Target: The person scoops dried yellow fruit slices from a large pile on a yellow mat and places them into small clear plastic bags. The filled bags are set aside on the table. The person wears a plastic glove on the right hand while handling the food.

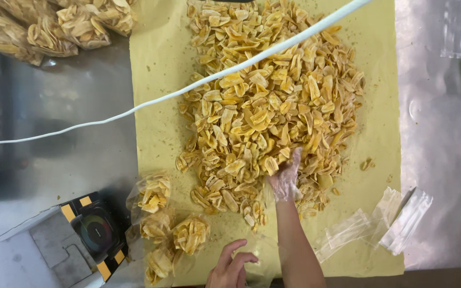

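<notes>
Head view: the right hand point(285, 178), in a thin clear glove, reaches far into the near edge of the chip pile point(273, 106), fingers curled among the slices — whether they grasp any I cannot tell. The left hand point(231, 269) pinches a clear bag point(257, 261) at the near edge, seemingly holding it ready. The chips — thin, golden — heap on yellow paper point(156, 80); filled bags point(169, 229) lie near left.
</notes>
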